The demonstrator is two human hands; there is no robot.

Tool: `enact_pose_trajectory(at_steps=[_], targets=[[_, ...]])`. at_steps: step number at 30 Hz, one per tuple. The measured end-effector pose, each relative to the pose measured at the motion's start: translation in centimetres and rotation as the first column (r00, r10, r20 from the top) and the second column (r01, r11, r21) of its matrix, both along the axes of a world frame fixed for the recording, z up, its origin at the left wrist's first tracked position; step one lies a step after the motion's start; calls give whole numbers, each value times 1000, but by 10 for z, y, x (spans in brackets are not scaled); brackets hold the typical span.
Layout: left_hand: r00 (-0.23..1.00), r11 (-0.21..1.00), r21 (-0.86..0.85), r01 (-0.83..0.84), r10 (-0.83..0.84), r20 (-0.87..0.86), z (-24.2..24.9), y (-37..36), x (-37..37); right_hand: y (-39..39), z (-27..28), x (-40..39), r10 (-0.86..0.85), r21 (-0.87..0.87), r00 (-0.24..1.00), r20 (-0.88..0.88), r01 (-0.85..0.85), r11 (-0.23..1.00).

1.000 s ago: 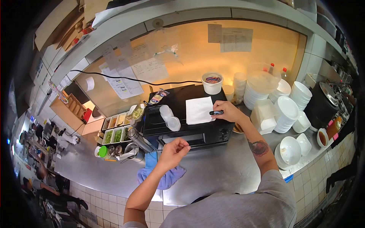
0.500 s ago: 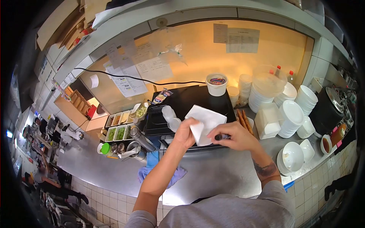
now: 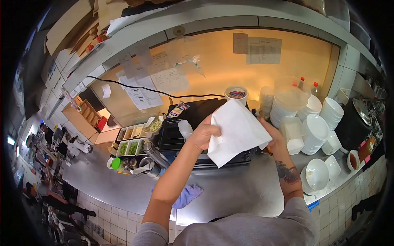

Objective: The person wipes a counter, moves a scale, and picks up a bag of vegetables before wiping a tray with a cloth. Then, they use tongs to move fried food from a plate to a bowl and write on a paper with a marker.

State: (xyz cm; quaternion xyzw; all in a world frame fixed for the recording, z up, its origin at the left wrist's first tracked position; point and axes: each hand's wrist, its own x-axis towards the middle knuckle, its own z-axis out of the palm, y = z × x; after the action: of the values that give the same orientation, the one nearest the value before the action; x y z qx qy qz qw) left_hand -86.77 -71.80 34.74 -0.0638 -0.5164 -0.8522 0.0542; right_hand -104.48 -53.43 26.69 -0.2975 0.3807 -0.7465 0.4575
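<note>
A white paper sheet (image 3: 238, 131), creased and hanging with one corner down, is spread in front of me above the black appliance (image 3: 201, 107). My left hand (image 3: 205, 134) is closed on its left edge, thumb on top. My right hand (image 3: 276, 135) is curled at the right edge, and its fingers are partly hidden behind the paper. The dark end of a black marker (image 3: 255, 112) shows by its fingertips. Just behind the paper stands a white tub of coloured bands (image 3: 236, 93).
Trays of chopped greens (image 3: 130, 147) stand on the left, with a steel flask (image 3: 152, 151) nearby. Stacked white bowls (image 3: 316, 127) and a black pot (image 3: 356, 119) fill the right. A purple cloth (image 3: 188, 196) lies on the steel counter (image 3: 234, 186).
The paper has been opened out wider and raised, now covering more of the appliance. My right hand has moved right and up, partly behind the paper. The left hand keeps its hold.
</note>
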Motion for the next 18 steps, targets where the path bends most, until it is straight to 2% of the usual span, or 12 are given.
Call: enact_pose_trajectory(at_steps=[2,4,5,7,9,10,11,13,14,16,17,18], targets=[[998,997,44,-61,60,19,-16,-5,2,-13,13,-12,2,2,974,-226,-2,1000],[995,989,106,-100,97,36,-39,-18,1,-23,23,-25,-155,130,947,-282,198,972],[991,984,129,-122,114,67,-45,-22,-1,-29,22,-40,-198,164,894,-402,283,945],[981,970,178,-168,147,123,-51,-29,-5,-34,19,-66,-246,186,708,-661,473,861],[915,947,-23,-320,315,251,-63,-41,-13,-37,23,-78,-221,121,415,-882,655,746],[865,916,-131,-380,402,302,-68,-44,-15,-41,25,-80,-168,118,344,-924,673,730],[813,817,-347,-460,545,206,-75,-45,-15,-45,26,-80,-112,112,270,-956,691,714],[686,463,-684,-563,724,-74,-71,-39,-15,-52,21,-86,-62,82,177,-982,701,709],[647,368,-710,-600,745,-160,-64,-32,-11,-62,5,-94,-69,64,162,-984,692,719],[492,-58,-723,-689,695,-524,-56,-23,-6,-72,-4,-92,-86,28,132,-988,687,727],[410,-269,-659,-702,604,-683,-54,-22,-4,-74,-9,-90,-134,-53,57,-989,715,697],[453,-235,-695,-680,611,-649,-53,-22,-3,-72,-7,-80,-179,-135,-19,-984,736,664]])
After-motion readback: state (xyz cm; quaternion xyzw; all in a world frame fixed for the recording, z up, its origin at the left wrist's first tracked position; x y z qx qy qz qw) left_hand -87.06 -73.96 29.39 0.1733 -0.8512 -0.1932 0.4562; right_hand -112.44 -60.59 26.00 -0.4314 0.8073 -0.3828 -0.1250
